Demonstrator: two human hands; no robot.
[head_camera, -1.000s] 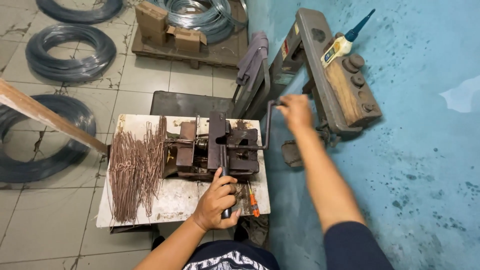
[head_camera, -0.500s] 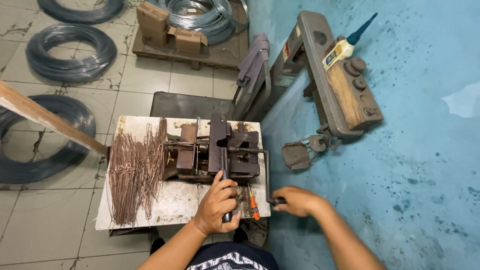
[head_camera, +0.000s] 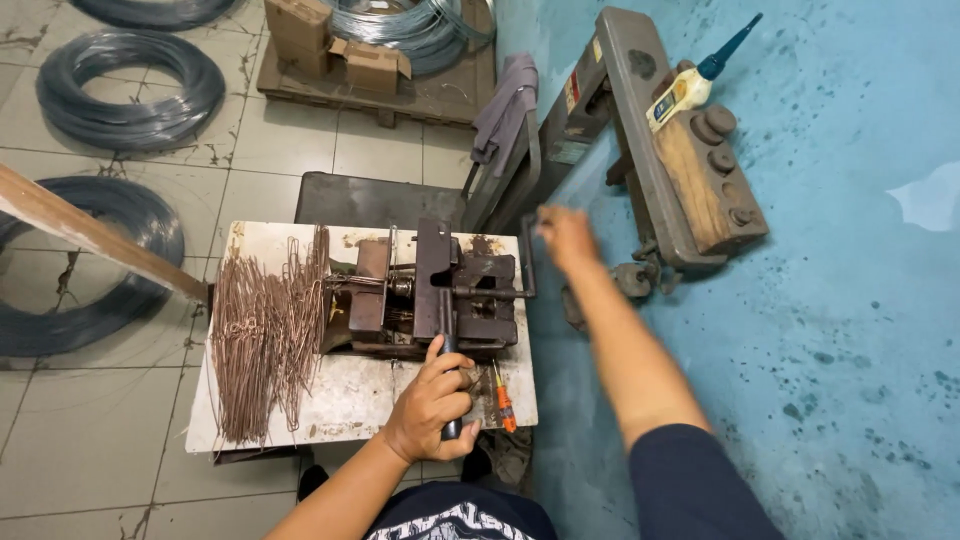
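**Two hands on a hand-cranked wire bender**

The left hand was clenched around the dark lever handle that stuck out toward the person from the wire-bending jig, a grip placed low on the bar, likely for leverage. The right hand reached out to the crank handle at the jig's right side; motion blur hid whether its grip was closed on it. The jig sat in the middle of a stained white desk, a rusty brown block of plates and slides. Bent copper-coloured wire pieces lay heaped just left of it, within easy reach. An orange-handled screwdriver rested near the left hand.
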